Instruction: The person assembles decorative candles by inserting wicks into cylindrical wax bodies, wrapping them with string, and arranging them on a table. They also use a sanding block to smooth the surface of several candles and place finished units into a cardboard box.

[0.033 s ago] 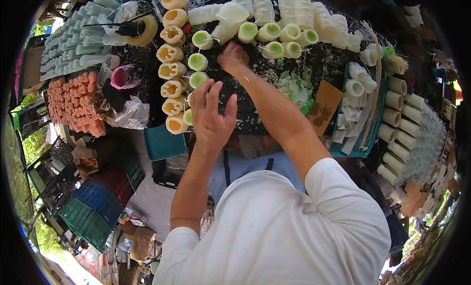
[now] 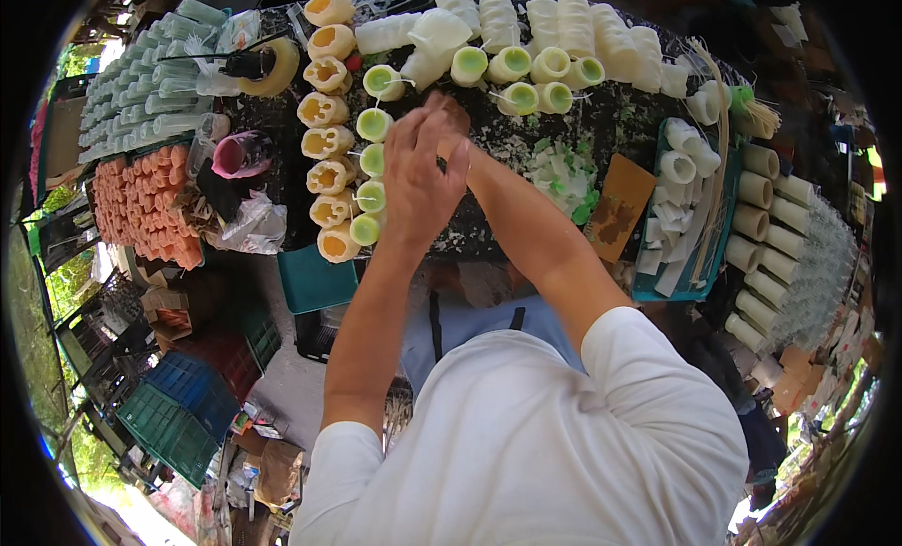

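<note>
My left hand (image 2: 420,170) is over the table, its thumb apart from fingers that reach across my right hand (image 2: 455,119). The two hands meet and overlap; the right hand's fingers are mostly hidden, so I cannot see whether anything is in them. Just left of them runs a column of pale candle-like cups (image 2: 373,125) with light green insides and white wicks. A second column of cream cups (image 2: 329,144), orange inside, several with notched rims, stands farther left. Beyond my hands lies a translucent whitish bag or wrap (image 2: 438,37) beside more green-filled cups (image 2: 510,64).
White ribbed cylinders (image 2: 575,24) line the far edge. Green and white scraps (image 2: 564,175) lie right of my forearm, beside a brown board (image 2: 620,206) and a teal tray (image 2: 648,288). Orange pieces (image 2: 141,203), clear glasses (image 2: 155,85) and a pink cup (image 2: 241,151) fill the left.
My left hand has moved away from the green-filled column, up and right, onto my right hand. My right hand, curled before, is now largely covered.
</note>
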Motion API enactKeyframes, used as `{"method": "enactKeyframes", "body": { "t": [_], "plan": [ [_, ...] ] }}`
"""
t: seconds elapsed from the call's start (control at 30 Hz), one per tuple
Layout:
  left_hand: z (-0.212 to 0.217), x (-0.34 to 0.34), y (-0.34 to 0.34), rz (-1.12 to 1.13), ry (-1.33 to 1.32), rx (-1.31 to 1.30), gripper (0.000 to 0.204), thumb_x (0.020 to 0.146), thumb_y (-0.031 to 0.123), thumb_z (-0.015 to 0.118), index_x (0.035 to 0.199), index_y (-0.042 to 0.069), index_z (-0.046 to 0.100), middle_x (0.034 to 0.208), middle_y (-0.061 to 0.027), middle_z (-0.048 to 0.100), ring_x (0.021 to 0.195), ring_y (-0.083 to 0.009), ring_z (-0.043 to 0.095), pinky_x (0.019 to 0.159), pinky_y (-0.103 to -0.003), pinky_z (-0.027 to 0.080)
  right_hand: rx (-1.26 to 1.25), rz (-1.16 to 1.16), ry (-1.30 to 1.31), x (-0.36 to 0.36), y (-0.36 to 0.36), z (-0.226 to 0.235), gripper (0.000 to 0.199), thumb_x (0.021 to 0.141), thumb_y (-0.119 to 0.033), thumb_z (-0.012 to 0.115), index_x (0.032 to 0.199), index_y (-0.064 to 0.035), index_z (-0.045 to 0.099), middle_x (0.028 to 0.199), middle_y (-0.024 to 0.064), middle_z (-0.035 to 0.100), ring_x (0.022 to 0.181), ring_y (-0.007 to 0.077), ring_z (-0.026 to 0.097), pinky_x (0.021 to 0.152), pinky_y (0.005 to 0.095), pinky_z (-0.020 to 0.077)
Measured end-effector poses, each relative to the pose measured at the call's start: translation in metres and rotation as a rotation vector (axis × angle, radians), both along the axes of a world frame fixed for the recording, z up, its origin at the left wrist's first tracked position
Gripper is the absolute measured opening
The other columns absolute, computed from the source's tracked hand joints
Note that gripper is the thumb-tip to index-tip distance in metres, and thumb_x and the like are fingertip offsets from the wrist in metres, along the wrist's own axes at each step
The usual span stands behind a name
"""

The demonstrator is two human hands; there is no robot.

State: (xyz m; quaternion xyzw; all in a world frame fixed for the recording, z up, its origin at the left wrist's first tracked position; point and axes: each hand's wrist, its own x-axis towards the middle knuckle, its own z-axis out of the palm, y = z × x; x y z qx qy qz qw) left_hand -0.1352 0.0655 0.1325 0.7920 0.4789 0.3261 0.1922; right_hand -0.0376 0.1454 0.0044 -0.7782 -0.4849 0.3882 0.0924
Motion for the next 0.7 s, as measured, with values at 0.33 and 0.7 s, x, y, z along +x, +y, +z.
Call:
{"method": "enactKeyframes", "body": {
  "t": [0.33,0.7],
  "plan": [
    [-0.100,0.073,0.110,-0.240,0.449,0.132,0.064,0.087,0.020,0.076,0.143,0.001,0.054,0.141,-0.0219,0.055,0.128,-0.0414,0.055,0.105,-0.048,0.050,0.629,0.013,0.075,0.029,-0.118,-0.024,0.017,0.091,-0.013,0.068,0.103,-0.0053,0.060,0.098,0.0154,0.065,0.083,0.0386,0.065,0.074,0.0478,0.0537],
    [-0.087,0.065,0.107,-0.229,0.380,0.196,0.055,0.093,0.019,0.072,0.141,-0.003,0.056,0.132,-0.0248,0.058,0.122,-0.0416,0.057,0.105,-0.047,0.049,0.586,-0.064,0.228,0.054,-0.185,-0.019,0.021,0.086,-0.010,0.074,0.102,-0.0033,0.064,0.092,0.0172,0.065,0.083,0.0387,0.067,0.073,0.0478,0.0546]
  ]
}}
